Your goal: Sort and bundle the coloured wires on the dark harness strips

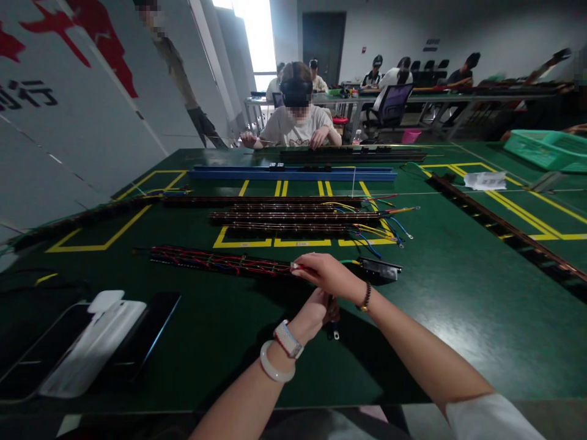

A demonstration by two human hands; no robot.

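Wire-laced strip [220, 261] lies leftward of the fingers, long axis running across the green tabletop [206, 342]. Right hand [329, 275] nearer, at its near end, fingertips pinching a red wire [303, 267]. Left hand [315, 313] below, curled; grip hidden, cannot tell.

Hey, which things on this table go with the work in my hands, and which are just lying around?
Seemingly with the work:
- red-wired bundle, at your right hand
- ring terminal, just below your left hand
- probably the similar wired strips beyond

Apparently just lying around:
- dark phone
- crumpled white paper
- green basket
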